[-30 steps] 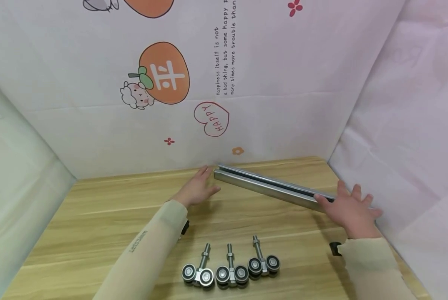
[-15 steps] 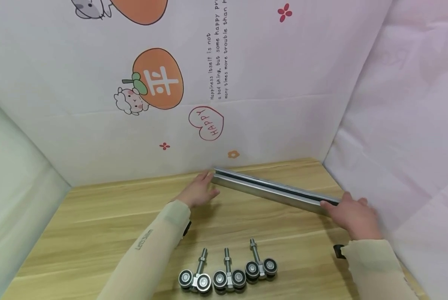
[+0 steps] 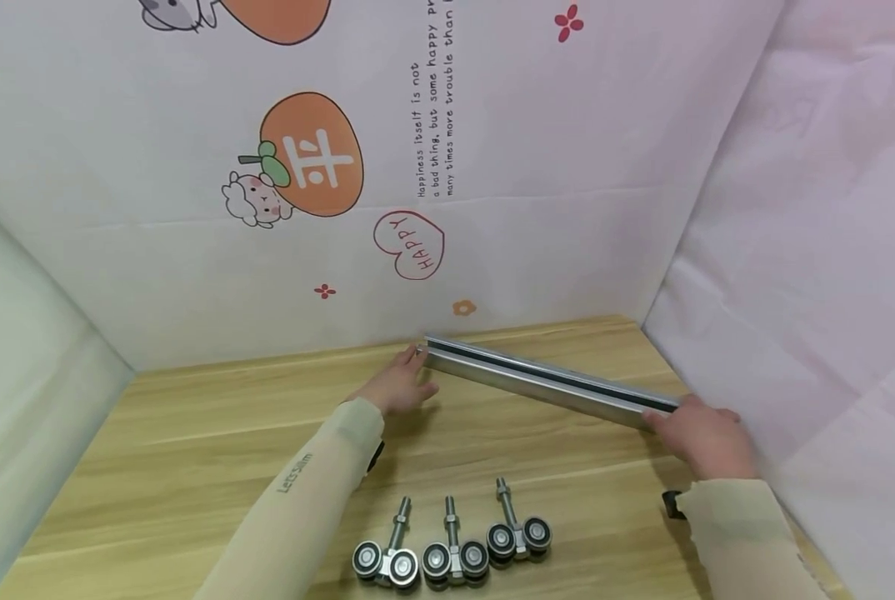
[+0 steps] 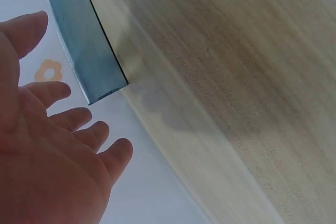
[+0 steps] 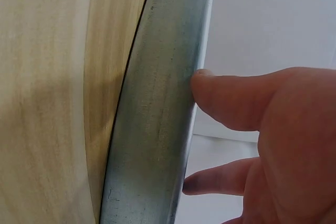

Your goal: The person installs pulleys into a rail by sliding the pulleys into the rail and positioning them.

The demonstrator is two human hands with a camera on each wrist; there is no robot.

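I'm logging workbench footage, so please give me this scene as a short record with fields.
Main item: long silver metal channel rail with a dark slot
Rail position: slanting, left end farther from the person
Left grip: bare hand, fingers loosely spread beside the rail's left end; contact unclear
Right grip: bare hand, holding the rail near its right end
Loose parts: three silver metal roller carriages with black-ringed wheels and threaded bolts, in a row nearest the person
Surface: light wood-grain tabletop
Backdrop: white cloth with cartoon prints

One metal rail (image 3: 537, 387) lies on one table (image 3: 192, 450). Before the rail lie three roller bolts (image 3: 454, 560); at the rail, one left hand (image 3: 397, 386), one right hand (image 3: 706, 437).
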